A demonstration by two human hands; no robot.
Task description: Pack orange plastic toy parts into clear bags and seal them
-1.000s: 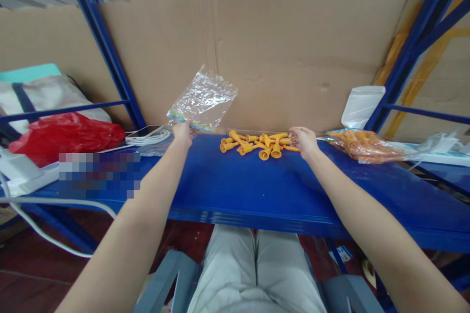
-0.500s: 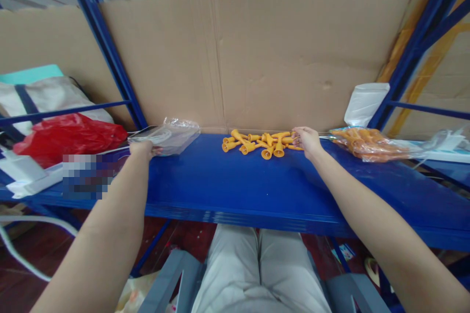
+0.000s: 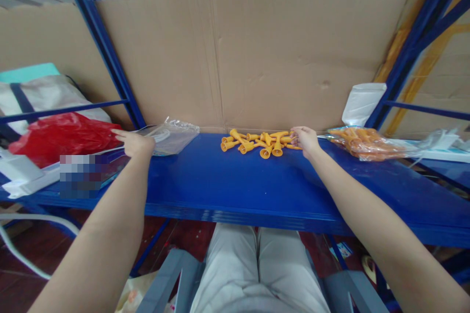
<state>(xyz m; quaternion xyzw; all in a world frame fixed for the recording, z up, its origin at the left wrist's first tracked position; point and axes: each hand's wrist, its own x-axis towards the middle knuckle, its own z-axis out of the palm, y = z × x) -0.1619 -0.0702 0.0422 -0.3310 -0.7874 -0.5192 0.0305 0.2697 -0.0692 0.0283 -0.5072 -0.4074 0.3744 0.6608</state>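
Several yellow horn-shaped plastic pieces [image 3: 253, 145] lie in a loose pile on the blue shelf top [image 3: 220, 181], their flared ends mostly facing me. At the pile's right end is my right hand [image 3: 306, 141], its fingers bent in around the end of one piece; the fingertips are partly hidden. My left hand [image 3: 136, 144] is off to the left, holding nothing, with fingers stretched toward a red plastic bag [image 3: 69, 134]. Just right of that hand lies a clear plastic bag [image 3: 176, 138], flat on the shelf.
A clear bag of orange-yellow pieces [image 3: 362, 142] lies at the right, with a white packet [image 3: 363, 102] behind it. Cardboard [image 3: 271, 54] walls off the back. Blue uprights [image 3: 110, 54] frame the sides. A white power strip [image 3: 44, 178] sits at the left.
My left hand has come away from the clear bag, and its fingers now extend leftward toward the red bag. My right hand stays at the pile's right end.
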